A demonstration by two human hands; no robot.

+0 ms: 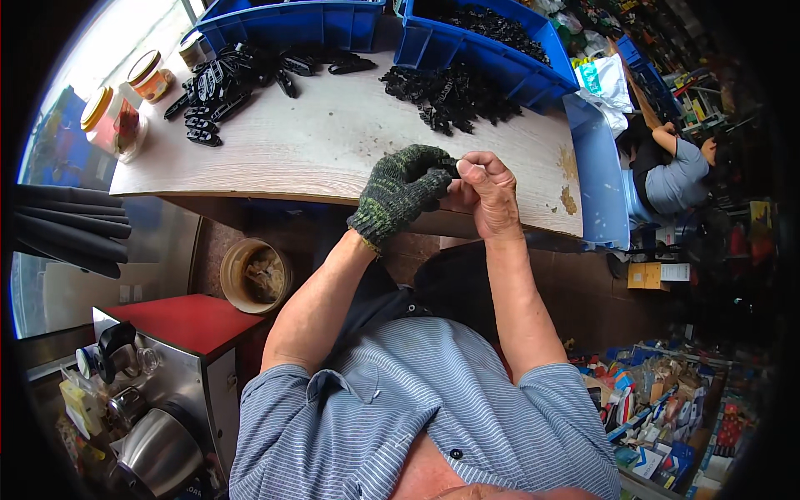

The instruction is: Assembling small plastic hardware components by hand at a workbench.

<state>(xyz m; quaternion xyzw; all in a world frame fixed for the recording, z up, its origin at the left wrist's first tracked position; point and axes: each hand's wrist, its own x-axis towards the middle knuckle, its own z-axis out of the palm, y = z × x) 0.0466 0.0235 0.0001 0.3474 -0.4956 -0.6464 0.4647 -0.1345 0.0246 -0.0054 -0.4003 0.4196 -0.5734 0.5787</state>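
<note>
My left hand point(404, 187), in a dark green and black knit glove, is closed with its fingertips pinched around a small black part point(451, 167). Bare and ungloved, my right hand point(487, 187) meets it from the right, thumb and fingers pinched at the same part. Most of that piece is hidden between the fingers, so its kind does not show. Both hands are over the near edge of the pale wooden table point(308, 154). Beyond them lies a heap of small black parts point(450, 93). Longer black plastic pieces point(218, 83) are piled at the far left.
Blue bins point(492, 58) line the table's back, one holding black parts. Lidded jars point(112, 121) stand at the left edge. A bucket point(255, 277) sits on the floor below, beside a red-topped cabinet point(187, 323). At right, another person point(675, 171) bends near crowded shelves.
</note>
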